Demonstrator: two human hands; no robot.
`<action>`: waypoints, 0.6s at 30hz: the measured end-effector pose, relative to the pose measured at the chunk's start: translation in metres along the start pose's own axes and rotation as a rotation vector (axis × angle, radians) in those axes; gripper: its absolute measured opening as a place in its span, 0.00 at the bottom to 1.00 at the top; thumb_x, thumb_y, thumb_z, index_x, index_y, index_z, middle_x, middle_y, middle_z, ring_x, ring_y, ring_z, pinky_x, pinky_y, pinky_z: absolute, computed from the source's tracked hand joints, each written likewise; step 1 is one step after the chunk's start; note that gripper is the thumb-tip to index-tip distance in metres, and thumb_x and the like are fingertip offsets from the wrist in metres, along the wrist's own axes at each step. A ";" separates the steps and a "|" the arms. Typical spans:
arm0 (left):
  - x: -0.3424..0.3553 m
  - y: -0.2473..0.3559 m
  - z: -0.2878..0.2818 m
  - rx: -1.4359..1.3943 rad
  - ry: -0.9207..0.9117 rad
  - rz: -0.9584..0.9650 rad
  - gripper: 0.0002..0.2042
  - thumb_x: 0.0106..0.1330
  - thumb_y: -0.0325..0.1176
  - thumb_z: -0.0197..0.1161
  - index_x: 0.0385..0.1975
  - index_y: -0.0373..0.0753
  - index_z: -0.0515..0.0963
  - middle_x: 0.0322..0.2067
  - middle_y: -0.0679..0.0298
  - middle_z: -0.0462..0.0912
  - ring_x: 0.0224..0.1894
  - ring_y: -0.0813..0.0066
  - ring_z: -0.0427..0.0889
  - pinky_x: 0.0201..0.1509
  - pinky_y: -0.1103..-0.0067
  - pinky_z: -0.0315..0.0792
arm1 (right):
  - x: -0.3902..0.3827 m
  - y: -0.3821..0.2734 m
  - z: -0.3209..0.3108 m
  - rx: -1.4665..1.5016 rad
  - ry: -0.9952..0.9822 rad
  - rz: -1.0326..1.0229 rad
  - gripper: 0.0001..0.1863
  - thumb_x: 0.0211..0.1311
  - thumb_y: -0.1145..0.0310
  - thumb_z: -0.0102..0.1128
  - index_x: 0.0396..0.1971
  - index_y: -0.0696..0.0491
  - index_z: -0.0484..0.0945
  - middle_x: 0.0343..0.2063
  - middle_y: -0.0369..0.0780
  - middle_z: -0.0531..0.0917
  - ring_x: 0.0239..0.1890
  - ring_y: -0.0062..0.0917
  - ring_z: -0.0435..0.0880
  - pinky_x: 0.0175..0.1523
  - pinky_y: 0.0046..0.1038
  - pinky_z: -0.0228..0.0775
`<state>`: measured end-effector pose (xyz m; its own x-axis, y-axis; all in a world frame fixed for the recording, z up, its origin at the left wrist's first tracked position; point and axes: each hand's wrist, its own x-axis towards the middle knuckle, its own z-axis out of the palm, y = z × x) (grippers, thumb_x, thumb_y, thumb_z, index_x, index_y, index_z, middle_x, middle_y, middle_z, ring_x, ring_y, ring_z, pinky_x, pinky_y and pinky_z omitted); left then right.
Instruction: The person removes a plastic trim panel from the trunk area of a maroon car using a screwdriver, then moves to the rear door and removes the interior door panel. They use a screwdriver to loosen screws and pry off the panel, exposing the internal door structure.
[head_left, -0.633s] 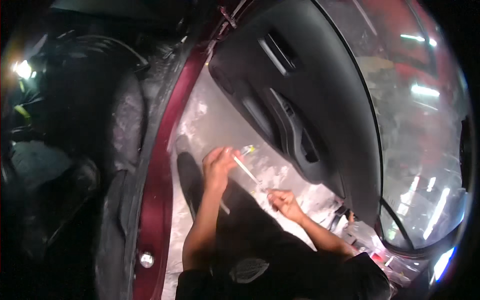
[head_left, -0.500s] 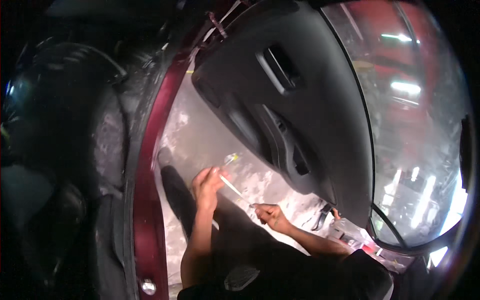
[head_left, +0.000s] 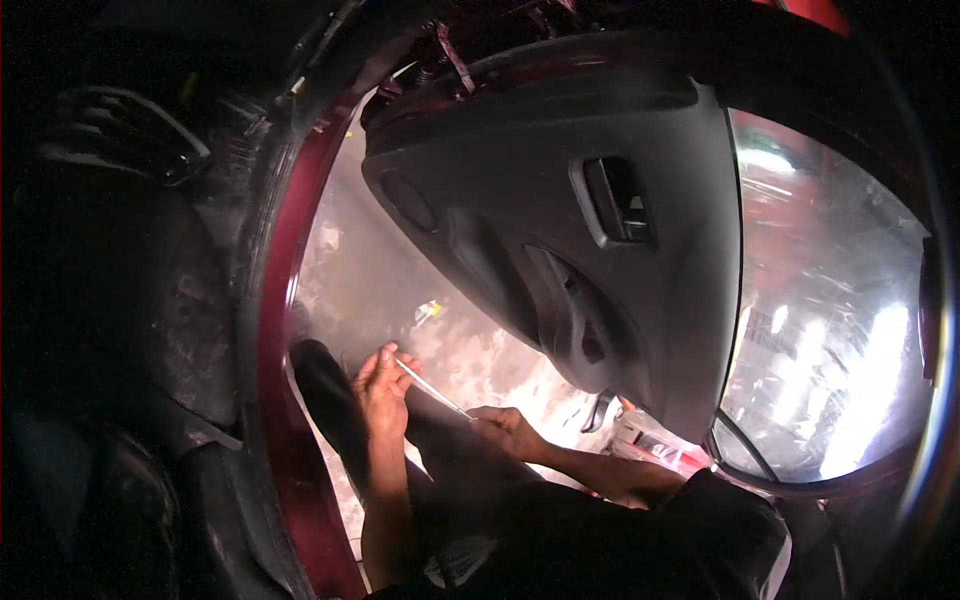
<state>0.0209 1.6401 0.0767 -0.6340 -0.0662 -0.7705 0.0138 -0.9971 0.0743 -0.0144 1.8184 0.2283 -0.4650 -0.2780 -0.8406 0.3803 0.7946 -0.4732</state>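
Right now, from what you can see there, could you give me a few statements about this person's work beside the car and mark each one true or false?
1. A thin, pale stick runs between the person's left grip and right grip. True.
2. A black moulded car door stands open. True.
3. The right grip is resting on that door. False: it is at the lower end of the stick, apart from the door.
4. A small yellow-and-white scrap lies on the pale floor. True.
5. The stick is bent into a ring. False: it is straight.
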 end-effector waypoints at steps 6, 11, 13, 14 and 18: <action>0.002 -0.025 -0.002 -0.019 0.008 -0.052 0.09 0.70 0.34 0.61 0.41 0.34 0.76 0.33 0.58 0.81 0.35 0.63 0.84 0.44 0.66 0.82 | 0.017 -0.001 -0.011 -0.045 0.020 -0.024 0.15 0.73 0.67 0.51 0.51 0.59 0.78 0.28 0.36 0.79 0.30 0.18 0.77 0.38 0.24 0.71; 0.005 -0.024 -0.018 0.045 0.039 -0.023 0.08 0.70 0.32 0.60 0.40 0.34 0.75 0.35 0.58 0.81 0.37 0.63 0.84 0.44 0.65 0.82 | 0.029 0.002 -0.015 -0.146 -0.028 0.046 0.12 0.70 0.71 0.53 0.49 0.59 0.78 0.29 0.41 0.82 0.32 0.22 0.80 0.39 0.27 0.73; 0.002 -0.025 -0.018 0.088 0.074 -0.011 0.08 0.70 0.31 0.60 0.41 0.34 0.74 0.36 0.57 0.81 0.38 0.63 0.84 0.46 0.64 0.82 | 0.029 0.009 -0.016 -0.012 -0.052 0.037 0.12 0.70 0.70 0.54 0.48 0.58 0.78 0.26 0.38 0.79 0.30 0.20 0.78 0.36 0.26 0.73; 0.000 -0.024 -0.018 0.119 0.129 -0.003 0.12 0.70 0.34 0.61 0.43 0.32 0.75 0.34 0.57 0.80 0.35 0.64 0.84 0.44 0.70 0.81 | 0.031 0.010 -0.012 0.057 -0.082 0.036 0.11 0.71 0.70 0.54 0.48 0.58 0.77 0.25 0.36 0.78 0.29 0.19 0.77 0.34 0.25 0.73; -0.001 -0.039 -0.044 0.101 0.071 0.025 0.09 0.71 0.32 0.59 0.44 0.33 0.74 0.36 0.55 0.81 0.39 0.62 0.84 0.47 0.63 0.82 | 0.031 0.015 -0.004 0.042 -0.118 0.243 0.12 0.71 0.67 0.53 0.48 0.58 0.76 0.24 0.33 0.76 0.25 0.16 0.76 0.30 0.20 0.70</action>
<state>0.0544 1.6778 0.0468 -0.5780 -0.0970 -0.8102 -0.0512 -0.9867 0.1546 -0.0262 1.8241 0.1961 -0.2611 -0.1449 -0.9544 0.5033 0.8232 -0.2627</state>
